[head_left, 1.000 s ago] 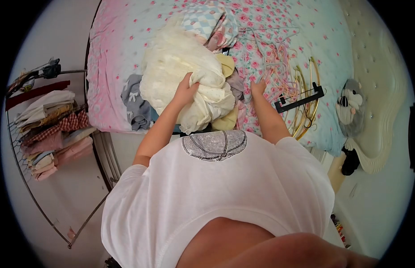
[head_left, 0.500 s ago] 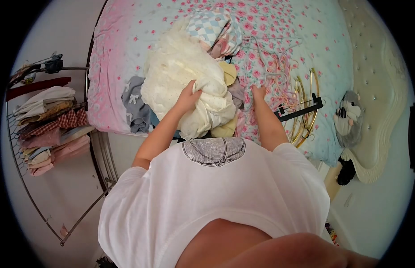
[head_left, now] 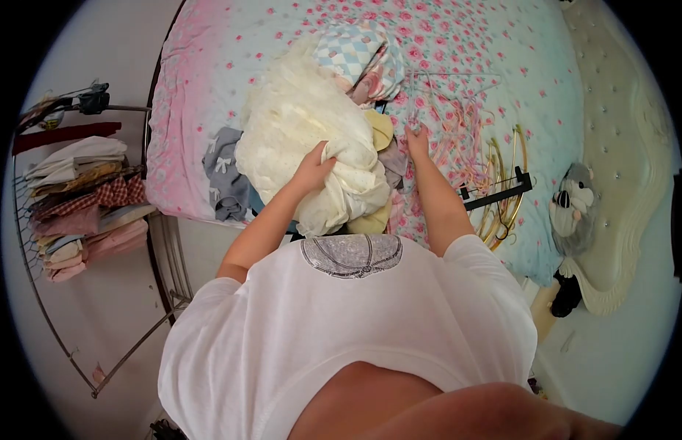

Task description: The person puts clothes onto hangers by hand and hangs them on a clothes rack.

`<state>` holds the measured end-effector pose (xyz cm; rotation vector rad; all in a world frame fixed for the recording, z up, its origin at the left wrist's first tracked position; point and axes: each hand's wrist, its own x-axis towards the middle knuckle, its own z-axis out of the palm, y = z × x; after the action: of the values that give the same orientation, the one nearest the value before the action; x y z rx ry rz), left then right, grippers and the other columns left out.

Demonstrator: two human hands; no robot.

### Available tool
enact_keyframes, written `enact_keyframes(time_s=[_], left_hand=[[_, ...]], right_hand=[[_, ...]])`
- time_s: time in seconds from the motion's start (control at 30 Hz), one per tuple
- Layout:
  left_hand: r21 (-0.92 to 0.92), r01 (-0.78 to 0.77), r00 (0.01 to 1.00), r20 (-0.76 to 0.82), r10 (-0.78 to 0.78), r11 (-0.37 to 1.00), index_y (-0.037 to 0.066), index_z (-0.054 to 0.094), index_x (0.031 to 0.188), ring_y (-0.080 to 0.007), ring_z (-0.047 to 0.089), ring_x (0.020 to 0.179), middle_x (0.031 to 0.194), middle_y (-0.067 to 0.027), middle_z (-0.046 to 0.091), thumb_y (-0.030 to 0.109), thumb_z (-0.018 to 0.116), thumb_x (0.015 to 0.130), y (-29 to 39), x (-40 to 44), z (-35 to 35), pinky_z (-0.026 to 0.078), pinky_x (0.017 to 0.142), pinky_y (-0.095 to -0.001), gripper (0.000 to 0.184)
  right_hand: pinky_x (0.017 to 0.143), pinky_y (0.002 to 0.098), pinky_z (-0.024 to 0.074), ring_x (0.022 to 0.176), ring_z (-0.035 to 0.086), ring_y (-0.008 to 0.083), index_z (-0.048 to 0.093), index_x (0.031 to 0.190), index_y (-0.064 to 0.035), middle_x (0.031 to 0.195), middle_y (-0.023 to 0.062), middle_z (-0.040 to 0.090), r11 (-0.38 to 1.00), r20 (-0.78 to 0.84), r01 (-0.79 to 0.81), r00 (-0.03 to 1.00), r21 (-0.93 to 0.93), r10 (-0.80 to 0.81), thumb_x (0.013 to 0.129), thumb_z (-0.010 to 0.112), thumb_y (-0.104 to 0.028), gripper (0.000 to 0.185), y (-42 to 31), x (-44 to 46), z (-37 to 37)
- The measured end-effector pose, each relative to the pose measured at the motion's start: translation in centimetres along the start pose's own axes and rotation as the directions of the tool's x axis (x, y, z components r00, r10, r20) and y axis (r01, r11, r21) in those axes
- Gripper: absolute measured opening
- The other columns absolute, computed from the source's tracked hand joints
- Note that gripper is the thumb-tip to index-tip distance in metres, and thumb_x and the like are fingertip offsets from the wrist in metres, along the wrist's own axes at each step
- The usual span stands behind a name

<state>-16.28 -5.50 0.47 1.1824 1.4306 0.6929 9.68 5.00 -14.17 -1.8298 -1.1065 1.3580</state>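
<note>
A bulky cream dress point(head_left: 304, 121) with a ruffled, sheer skirt lies heaped on the bed in the head view. My left hand point(head_left: 314, 169) is closed on a gathered fold of it. To the right of the dress, my right hand point(head_left: 417, 141) has its fingers pinched at the near end of a thin, pale clothes hanger point(head_left: 452, 74). Fine detail at those fingertips is hard to make out. Beside the dress lie a grey garment point(head_left: 225, 172) with white bows, a blue-and-white checked cloth point(head_left: 348, 53) and a yellow piece of fabric point(head_left: 380, 130).
Several pink hangers point(head_left: 458, 143), gold hangers point(head_left: 496, 191) and a black clip hanger point(head_left: 500, 192) lie on the flowered bedspread point(head_left: 201, 81). A grey plush toy point(head_left: 573, 209) rests by the headboard point(head_left: 623, 161). Folded clothes point(head_left: 84, 198) fill a wire rack at left.
My right hand has moved a little forward and left, towards the near end of the pale hanger. My left hand keeps hold of the dress. The view has shifted slightly.
</note>
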Motion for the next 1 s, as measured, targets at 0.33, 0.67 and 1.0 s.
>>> enact_keyframes(time_s=[0.33, 0.67, 1.0], left_hand=[[-0.037, -0.026, 0.999, 0.037, 0.027, 0.999, 0.000, 0.044, 0.116, -0.0136, 0.048, 0.099, 0.107, -0.0067, 0.054, 0.005, 0.049, 0.082, -0.3, -0.1, -0.3, 0.038, 0.087, -0.0271, 0.035], [0.021, -0.038, 0.998, 0.047, 0.037, 0.999, 0.001, 0.047, 0.113, -0.0136, 0.049, 0.096, 0.103, -0.0064, 0.055, 0.006, 0.048, 0.081, 1.2, 0.1, -0.2, 0.038, 0.085, -0.0269, 0.033], [0.079, -0.111, 0.993, 0.047, 0.107, 0.991, 0.001, 0.048, 0.113, -0.0151, 0.051, 0.095, 0.101, -0.0076, 0.056, 0.007, 0.048, 0.081, 1.8, -0.9, 0.1, 0.039, 0.085, -0.0278, 0.032]], right_hand=[[0.061, 0.0321, 0.0431, 0.067, 0.056, 0.0191, 0.053, 0.108, 0.0001, 0.073, 0.0112, 0.058, 0.991, -0.319, 0.032, 0.945, -0.132, -0.073, 0.084, 0.047, -0.040, 0.046, -2.2, 6.6, -2.0], [0.051, 0.0262, 0.0364, 0.056, 0.046, 0.0129, 0.060, 0.100, -0.0019, 0.062, 0.0030, 0.051, 0.892, -0.307, 0.056, 0.947, 0.449, 0.095, 0.086, 0.044, -0.029, 0.035, 0.5, 0.6, -5.2], [0.050, 0.0234, 0.0351, 0.051, 0.040, 0.0087, 0.059, 0.102, -0.0010, 0.059, -0.0013, 0.045, 0.878, -0.003, 0.413, 0.905, -0.244, -0.426, 0.088, 0.043, -0.034, 0.039, 0.4, -3.3, -5.6]])
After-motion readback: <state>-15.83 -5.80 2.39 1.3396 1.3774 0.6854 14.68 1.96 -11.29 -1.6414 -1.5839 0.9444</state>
